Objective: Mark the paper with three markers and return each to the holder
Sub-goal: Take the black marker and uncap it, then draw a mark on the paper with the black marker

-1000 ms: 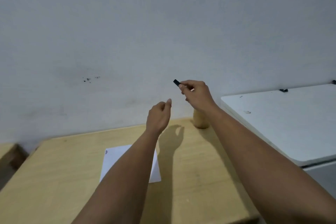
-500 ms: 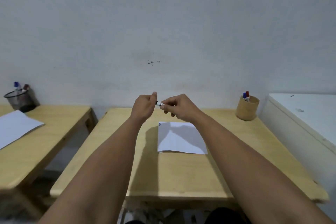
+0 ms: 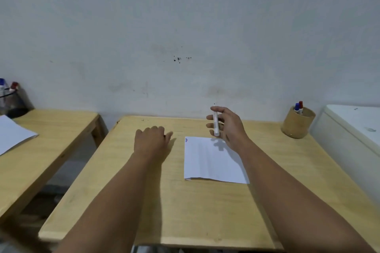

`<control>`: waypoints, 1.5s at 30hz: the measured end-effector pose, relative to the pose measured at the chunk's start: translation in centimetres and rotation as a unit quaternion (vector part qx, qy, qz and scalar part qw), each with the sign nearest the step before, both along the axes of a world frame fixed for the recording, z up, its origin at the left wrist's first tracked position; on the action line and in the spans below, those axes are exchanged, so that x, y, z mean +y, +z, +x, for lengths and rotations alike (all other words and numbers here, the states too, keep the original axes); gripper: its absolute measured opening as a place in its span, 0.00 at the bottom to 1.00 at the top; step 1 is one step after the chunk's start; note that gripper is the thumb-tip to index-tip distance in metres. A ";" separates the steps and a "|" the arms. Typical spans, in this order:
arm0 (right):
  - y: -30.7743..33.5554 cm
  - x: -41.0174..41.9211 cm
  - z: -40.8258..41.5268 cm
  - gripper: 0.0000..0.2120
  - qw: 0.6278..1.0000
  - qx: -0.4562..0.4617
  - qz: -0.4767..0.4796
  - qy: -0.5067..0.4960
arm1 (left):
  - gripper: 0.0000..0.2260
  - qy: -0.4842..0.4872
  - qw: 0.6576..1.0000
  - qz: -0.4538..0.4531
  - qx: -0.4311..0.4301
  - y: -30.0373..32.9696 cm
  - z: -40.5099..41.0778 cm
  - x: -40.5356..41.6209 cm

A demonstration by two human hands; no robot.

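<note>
A white sheet of paper (image 3: 211, 162) lies on the wooden table (image 3: 185, 211), with small red and blue marks at its top left corner (image 3: 186, 140). Above the paper's far edge, my right hand (image 3: 228, 127) holds a white marker (image 3: 216, 124) upright, tip up. My left hand (image 3: 152, 140) rests knuckles-up on the table left of the paper, fingers curled; a small dark bit, the marker's cap (image 3: 164, 135), shows between them. A round wooden holder (image 3: 297, 124) at the table's far right corner contains a blue marker (image 3: 296, 107) and a red marker (image 3: 300, 104).
A second wooden table (image 3: 41, 139) stands to the left with a paper sheet (image 3: 12, 133) and a dark mesh pen cup (image 3: 12, 100). A white cabinet (image 3: 353, 129) flanks the right side. A grey wall runs behind.
My hands, joined at the marker before, have come apart. The left dropped to the table with the cap; the right moved right, holding the marker upright. My view tilted down.
</note>
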State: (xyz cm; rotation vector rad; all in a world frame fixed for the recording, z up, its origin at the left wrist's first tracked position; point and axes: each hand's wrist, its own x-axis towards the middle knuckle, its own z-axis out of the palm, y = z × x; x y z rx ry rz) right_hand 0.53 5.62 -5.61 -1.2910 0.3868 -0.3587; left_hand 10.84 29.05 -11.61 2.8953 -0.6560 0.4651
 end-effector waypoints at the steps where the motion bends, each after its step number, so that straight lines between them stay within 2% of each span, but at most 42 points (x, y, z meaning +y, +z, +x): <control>1: -0.2 -0.4 0.2 0.20 0.999 -0.007 0.035 -0.005 | 0.21 -0.006 1.000 0.021 -0.002 -0.9 -0.1 -0.3; 4: -1.1 -1.5 0.5 0.17 0.997 -0.031 0.067 -0.005 | 0.22 -0.013 1.000 0.019 0.018 -1.9 0.5 -0.4; 7: -1.3 -1.8 0.6 0.02 0.998 -0.022 0.033 -0.044 | 0.25 -0.008 1.000 0.001 0.026 -1.5 0.6 0.1; 9: -1.0 -1.6 0.9 0.13 0.996 0.006 -0.008 -0.090 | 0.28 0.009 0.999 -0.049 0.007 -1.0 -0.3 0.4; 10: -0.8 -1.4 0.9 0.16 0.994 0.013 -0.027 -0.104 | 0.28 0.006 0.997 -0.079 -0.016 -0.6 -1.1 0.6; 12: -0.5 -0.6 1.0 0.13 0.993 0.020 -0.060 -0.099 | 0.22 -0.045 0.988 -0.138 -0.059 -0.2 -2.6 0.6; 14: -0.5 0.5 0.9 0.08 0.992 0.017 -0.101 -0.072 | 0.15 -0.118 0.977 -0.166 -0.063 -0.4 -4.6 0.4; 16: -0.6 1.6 1.1 0.11 0.988 0.016 -0.146 -0.056 | 0.15 -0.150 0.974 -0.164 -0.039 -0.9 -6.1 0.4; 18: -1.0 2.5 1.5 0.15 0.982 0.027 -0.176 -0.056 | 0.23 -0.140 0.978 -0.157 0.000 -1.4 -6.9 0.4; 21: -2.4 3.5 2.1 0.10 0.985 0.034 -0.167 -0.037 | 0.32 -0.124 0.984 -0.124 0.032 -2.1 -7.5 0.7; 23: -3.5 4.2 2.4 0.09 0.986 0.043 -0.158 -0.017 | 0.31 -0.129 0.987 -0.098 0.020 -2.4 -7.8 1.0; 28: -6.1 5.0 3.0 0.20 0.988 0.055 -0.140 -0.037 | 0.32 -0.112 0.990 -0.081 -0.008 -2.8 -7.9 1.2; 34: -7.8 5.2 3.2 0.17 0.980 0.060 -0.177 -0.071 | 0.36 -0.093 0.994 -0.059 0.016 -3.1 -8.0 1.5; 39: -8.3 5.1 3.5 0.16 0.980 0.062 -0.177 -0.068 | 0.52 -0.090 0.991 -0.030 0.098 -3.3 -8.3 1.8; 45: -8.7 5.1 3.6 0.16 0.978 0.056 -0.193 -0.062 | 0.54 -0.089 0.989 -0.019 0.118 -3.1 -8.5 1.8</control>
